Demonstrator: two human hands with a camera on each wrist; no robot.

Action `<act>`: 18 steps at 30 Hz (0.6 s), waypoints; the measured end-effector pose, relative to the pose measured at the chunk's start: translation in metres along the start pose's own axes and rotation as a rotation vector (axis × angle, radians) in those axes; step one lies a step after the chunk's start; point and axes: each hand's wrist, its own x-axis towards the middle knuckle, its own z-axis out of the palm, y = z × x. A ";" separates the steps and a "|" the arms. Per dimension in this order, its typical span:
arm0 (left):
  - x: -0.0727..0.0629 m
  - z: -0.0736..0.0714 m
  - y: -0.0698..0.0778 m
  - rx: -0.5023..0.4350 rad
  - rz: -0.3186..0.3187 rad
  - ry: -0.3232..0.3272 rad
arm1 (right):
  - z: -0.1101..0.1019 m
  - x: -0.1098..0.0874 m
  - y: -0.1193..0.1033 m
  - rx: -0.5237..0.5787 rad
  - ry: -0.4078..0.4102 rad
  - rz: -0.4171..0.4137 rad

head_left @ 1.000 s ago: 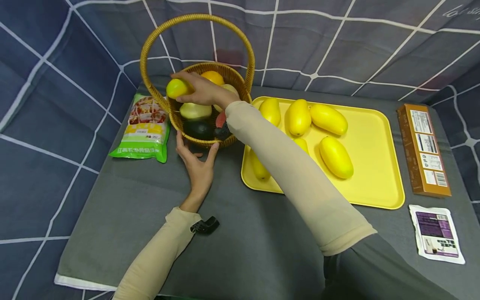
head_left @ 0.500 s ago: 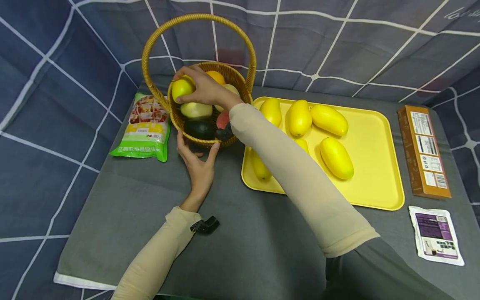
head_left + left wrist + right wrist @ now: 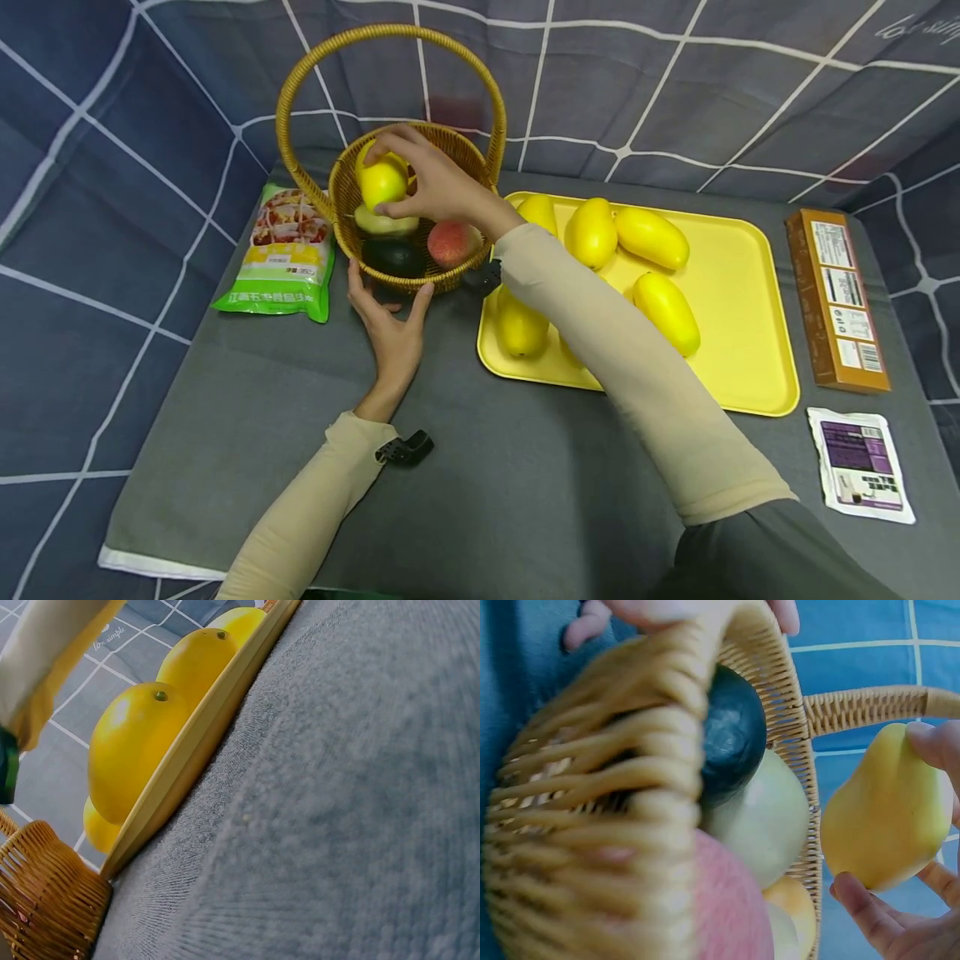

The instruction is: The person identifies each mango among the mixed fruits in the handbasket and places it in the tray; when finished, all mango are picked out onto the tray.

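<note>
In the head view my right hand [image 3: 435, 175] pinches a yellow mango [image 3: 384, 183] above the left side of the wicker basket [image 3: 472, 152]. The right wrist view shows this mango [image 3: 885, 810] between thumb and fingers, beside the basket's rim. Inside lie a dark green avocado [image 3: 393, 257], a pale green fruit [image 3: 381, 221] and a pinkish-red peach [image 3: 452, 242]. An orange-yellow fruit [image 3: 799, 911] peeks out deeper in. My left hand [image 3: 393, 337] rests against the basket's near side, thumb and fingers spread. Its fingertips are partly hidden under the rim.
A tall handle [image 3: 288, 125] arches over the basket. Right of it a yellow tray [image 3: 742, 333] holds several mangoes [image 3: 666, 312], partly covered by my right forearm. A green food bag [image 3: 281, 258] lies left, a brown box [image 3: 840, 300] and a white pouch [image 3: 862, 467] far right.
My right hand, holding the mango, has moved right from the basket's left rim to over its inside. The peach has come into fuller view. My left hand stays at the basket.
</note>
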 end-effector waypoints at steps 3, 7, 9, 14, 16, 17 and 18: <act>-0.001 0.000 0.000 0.002 -0.001 0.002 | -0.004 -0.013 -0.001 -0.030 0.023 -0.051; -0.002 0.000 0.000 0.003 0.000 0.007 | -0.008 -0.026 -0.005 -0.029 0.023 -0.051; -0.002 0.000 0.001 -0.001 0.003 0.009 | -0.010 -0.032 -0.007 -0.017 0.025 -0.054; -0.002 0.001 0.001 -0.008 0.002 0.013 | -0.012 -0.051 -0.011 0.007 0.044 -0.082; -0.002 0.001 0.001 -0.009 0.003 0.018 | -0.012 -0.059 -0.013 0.017 0.047 -0.082; -0.002 0.001 0.001 -0.012 0.003 0.020 | -0.012 -0.062 -0.013 0.020 0.050 -0.082; -0.002 0.001 0.001 -0.012 0.004 0.021 | -0.012 -0.066 -0.014 0.024 0.048 -0.075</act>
